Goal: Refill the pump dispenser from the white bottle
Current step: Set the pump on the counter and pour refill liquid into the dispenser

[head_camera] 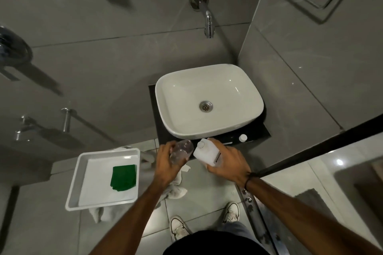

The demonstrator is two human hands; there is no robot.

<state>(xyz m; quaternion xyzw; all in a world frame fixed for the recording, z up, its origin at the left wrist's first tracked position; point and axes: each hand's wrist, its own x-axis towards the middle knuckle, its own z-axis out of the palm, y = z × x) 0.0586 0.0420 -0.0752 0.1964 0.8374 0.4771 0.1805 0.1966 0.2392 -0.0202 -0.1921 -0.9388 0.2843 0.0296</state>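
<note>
At 6 o'clock of the basin (209, 99), the left hand (165, 163) wraps the clear, light, likely slick dispenser bottle (181, 152) around its body, while the right hand (228, 163) clasps the stiff, rectangular white bottle (205, 152) by its base, neck pointing toward 11 o'clock.

towel (176, 189): mostly hidden behind left forearm | clear bottle (182, 151): base covered by left hand (165, 164)
</note>
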